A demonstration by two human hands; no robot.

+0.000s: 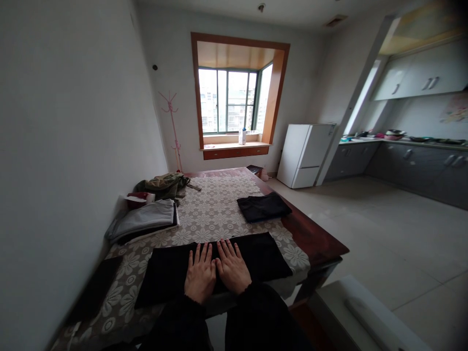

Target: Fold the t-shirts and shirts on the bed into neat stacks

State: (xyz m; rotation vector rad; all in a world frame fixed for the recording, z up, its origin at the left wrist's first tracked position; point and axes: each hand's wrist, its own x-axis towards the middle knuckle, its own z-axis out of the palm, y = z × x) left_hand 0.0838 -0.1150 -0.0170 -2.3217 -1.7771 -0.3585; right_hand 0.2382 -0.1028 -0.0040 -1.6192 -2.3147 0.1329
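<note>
The tabletop (310, 238) carries a flower-patterned cloth (214, 209); on its near part lies a black garment (166, 273). Left hand (200, 275) and right hand (232, 267) rest on the garment, palms down, fingers extended, gripping nothing. Press evenly, working from centre outward.

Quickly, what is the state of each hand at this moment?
Left hand: open, palm down on the folded black cloth, gripping nothing.
Right hand: open, also palm down on that cloth, gripping nothing.
</note>
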